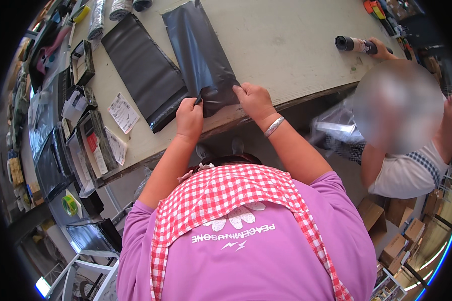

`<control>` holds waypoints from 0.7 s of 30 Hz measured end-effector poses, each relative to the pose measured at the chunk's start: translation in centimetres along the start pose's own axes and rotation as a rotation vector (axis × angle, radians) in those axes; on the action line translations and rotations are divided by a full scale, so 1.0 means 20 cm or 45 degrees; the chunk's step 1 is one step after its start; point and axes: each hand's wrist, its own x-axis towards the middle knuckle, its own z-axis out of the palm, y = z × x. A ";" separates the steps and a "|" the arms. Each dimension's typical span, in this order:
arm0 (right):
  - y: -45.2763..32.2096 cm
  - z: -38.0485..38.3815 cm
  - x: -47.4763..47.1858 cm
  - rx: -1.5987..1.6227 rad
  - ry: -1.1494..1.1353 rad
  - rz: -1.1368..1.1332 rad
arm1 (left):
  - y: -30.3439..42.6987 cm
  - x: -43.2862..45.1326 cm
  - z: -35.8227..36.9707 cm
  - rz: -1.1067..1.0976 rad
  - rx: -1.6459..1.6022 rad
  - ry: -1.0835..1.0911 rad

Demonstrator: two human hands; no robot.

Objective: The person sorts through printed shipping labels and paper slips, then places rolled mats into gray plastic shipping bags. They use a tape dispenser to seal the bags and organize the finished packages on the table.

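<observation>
My left hand [190, 118] pinches the near left corner of a dark grey plastic mailing bag [199, 49]. At the bag's near right corner, the fingers of my right hand [254, 99] grip its edge; a silver bracelet circles that wrist. The bag lies lengthwise away from me on the table, its near end held between both hands. Whether anything is inside it I cannot tell. Left of it, and touching or nearly touching, is a second dark plastic bag or stack of bags [145, 67]. A printed paper label sheet [123, 113] lies farther left.
Small open boxes [94, 143] holding papers line the left side of the table [286, 49]. Wrapped rolls [96, 20] and yellow tape [81, 14] lie at the far left. On the right, a co-worker's hand [379, 49] holds a dark roll [356, 44]. Cardboard boxes [393, 248] stand behind.
</observation>
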 end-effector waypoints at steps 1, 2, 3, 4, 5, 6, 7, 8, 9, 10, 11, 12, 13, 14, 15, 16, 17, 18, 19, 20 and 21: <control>-0.01 -0.02 0.02 -0.051 -0.068 0.042 | -0.01 0.01 0.01 0.080 0.123 0.006; -0.01 -0.03 0.03 -0.102 -0.137 0.083 | -0.03 0.02 0.02 0.159 0.246 0.012; -0.02 -0.03 0.05 -0.076 -0.128 0.125 | -0.03 0.03 0.02 0.237 0.368 0.020; -0.02 -0.03 0.06 -0.049 -0.120 0.166 | -0.02 0.05 0.02 0.123 0.421 -0.056; -0.01 -0.03 0.07 -0.023 -0.113 0.206 | -0.02 0.06 0.03 0.097 0.423 -0.052; 0.01 -0.02 0.09 0.002 -0.088 0.162 | 0.01 0.06 0.03 0.074 0.425 -0.047; 0.03 -0.01 0.10 0.028 -0.063 0.118 | 0.02 0.06 0.03 0.050 0.425 -0.042; 0.05 -0.01 0.11 0.054 -0.039 0.074 | 0.03 0.06 0.05 0.011 0.425 -0.050; 0.03 -0.03 0.13 0.095 -0.145 0.140 | 0.03 0.06 0.05 -0.017 0.455 -0.050; 0.01 -0.05 0.15 0.133 -0.252 0.206 | 0.04 0.06 0.05 -0.046 0.484 -0.050; -0.01 -0.06 0.16 0.169 -0.358 0.273 | 0.06 0.06 0.05 -0.076 0.512 -0.051; -0.01 -0.07 0.17 0.146 -0.384 0.241 | 0.09 0.06 0.06 -0.032 0.615 -0.024; 0.01 -0.06 0.18 0.123 -0.409 0.209 | 0.09 0.06 0.06 -0.020 0.624 -0.012; 0.03 -0.05 0.19 0.100 -0.433 0.178 | 0.08 0.06 0.06 -0.007 0.632 0.000; 0.04 -0.03 0.19 0.086 -0.387 0.135 | 0.08 0.07 0.07 0.009 0.636 0.016; 0.07 -0.02 0.19 0.066 -0.331 0.083 | 0.07 0.08 0.08 0.028 0.652 0.051; 0.09 -0.01 0.18 0.048 -0.275 0.032 | 0.07 0.07 0.08 0.009 0.678 0.023; 0.10 -0.01 0.17 0.067 -0.263 0.053 | 0.07 0.06 0.07 -0.006 0.699 0.001; 0.11 -0.01 0.17 0.087 -0.247 0.070 | 0.09 0.06 0.05 -0.016 0.718 -0.017; 0.13 -0.01 0.16 0.113 -0.191 0.033 | 0.12 0.04 0.04 0.060 0.733 0.013; 0.16 -0.01 0.15 0.144 -0.140 -0.001 | 0.13 0.00 0.03 0.133 0.753 0.041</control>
